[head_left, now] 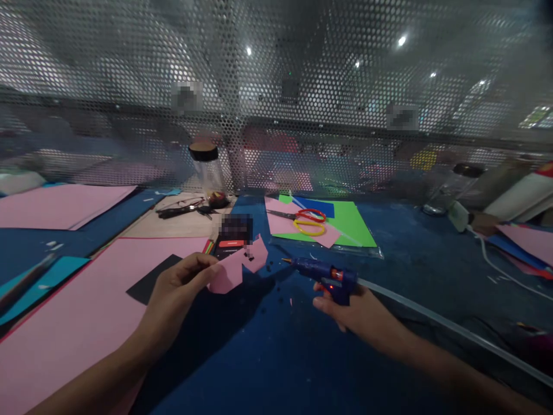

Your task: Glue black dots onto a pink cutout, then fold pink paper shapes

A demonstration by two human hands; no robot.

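Note:
My left hand (179, 291) is closed in a pinch on a small pink paper cutout (239, 266), held up above the blue table (268, 351). My right hand (358, 311) grips a blue hot glue gun (326, 275) whose orange nozzle points left toward the cutout, a short gap away. A long clear glue stick (432, 320) sticks out of the gun's back toward the right. Small dark scraps lie on the table between the two hands.
A large pink sheet (78, 323) with a black square lies at left. Red and yellow scissors (309, 222) rest on green, pink and blue sheets. Black scissors (184, 210), a clear jar with a black lid (207, 170), a phone (233, 236) and a perforated metal screen (276, 86) stand behind.

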